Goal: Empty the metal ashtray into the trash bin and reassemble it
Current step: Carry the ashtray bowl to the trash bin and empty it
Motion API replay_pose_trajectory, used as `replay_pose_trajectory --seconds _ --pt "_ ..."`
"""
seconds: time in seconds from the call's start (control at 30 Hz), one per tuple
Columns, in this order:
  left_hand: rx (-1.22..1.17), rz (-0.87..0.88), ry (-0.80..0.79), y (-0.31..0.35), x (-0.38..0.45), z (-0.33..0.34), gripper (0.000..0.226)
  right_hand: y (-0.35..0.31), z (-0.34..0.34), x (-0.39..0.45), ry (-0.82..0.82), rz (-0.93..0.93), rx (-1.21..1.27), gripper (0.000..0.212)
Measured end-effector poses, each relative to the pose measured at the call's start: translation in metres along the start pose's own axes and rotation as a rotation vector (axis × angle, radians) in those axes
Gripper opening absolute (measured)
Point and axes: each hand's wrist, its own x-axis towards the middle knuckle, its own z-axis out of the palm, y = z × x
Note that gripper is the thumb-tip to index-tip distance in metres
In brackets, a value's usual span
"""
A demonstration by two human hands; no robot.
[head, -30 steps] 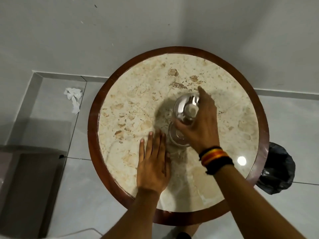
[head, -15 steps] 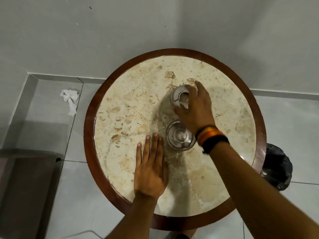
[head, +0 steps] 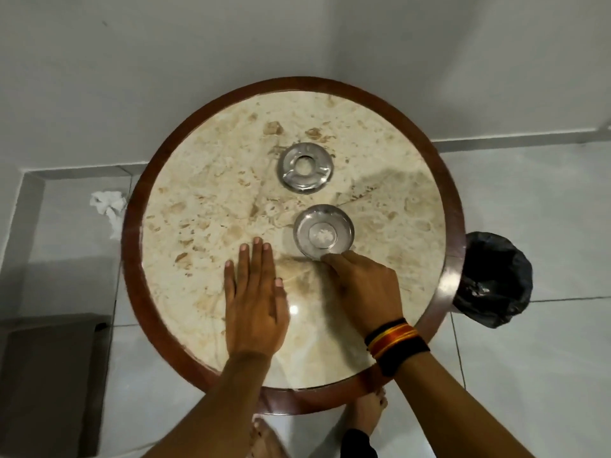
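Reaching down with the right hand (head: 360, 285), fingertips curled onto the near rim of the shallow round metal ashtray bowl (head: 323, 232), seemingly pinching its edge; exact grip hidden under the knuckles. Left hand (head: 254, 299) spread flat, palm down, fingers together, on the round cream marble worktop with a dark wooden rim (head: 132, 206), just to the left of the right hand and not touching any metal part. Bowl sitting just beyond the right fingertips, a small pale patch of ash or residue visible in its centre. Flat ring-shaped metal ashtray lid with a centre hole (head: 305, 168) lying alone on the worktop, further away beyond the bowl, clearly apart from it.

Changed within the last second: lid lifted off the bowl by the right hand, set down at the far side, then released; right hand now back at the bowl. Meaning for the task: ashtray taken apart, bowl exposed and not yet emptied.

Black-bagged trash bin (head: 492, 285) standing on the floor off the right edge of the worktop, to the right of the right hand. Likely next: bowl lifted and tipped over that bin, then lid refitted. Crumpled white tissue (head: 107, 203) on the floor far to the left of the left hand.
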Motion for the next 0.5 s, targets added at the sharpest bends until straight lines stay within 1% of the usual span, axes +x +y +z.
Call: replay_pose_trajectory --seconds 0.1,0.17,0.27,0.33,0.4,0.5 --pt "-0.022 0.022 0.005 0.003 0.002 -0.001 0.064 0.037 -0.023 -0.023 0.160 0.082 0.086 0.016" --pt "-0.043 0.033 0.011 0.012 0.012 0.000 0.065 0.069 -0.042 -0.042 0.270 0.180 0.161 0.016" --pt "-0.058 0.034 0.006 0.022 0.033 -0.001 0.065 0.119 -0.066 -0.067 0.413 0.400 0.430 0.016" --pt "-0.044 0.034 -0.003 0.025 0.038 -0.001 0.066 0.158 -0.073 -0.079 0.504 0.611 0.592 0.012" --pt "-0.040 0.036 -0.003 0.022 0.037 -0.001 0.067 0.197 -0.069 -0.087 0.558 0.877 0.801 0.013" --pt "-0.038 0.064 0.001 0.023 0.039 0.003 0.067 0.257 -0.048 -0.095 0.595 1.270 1.288 0.011"
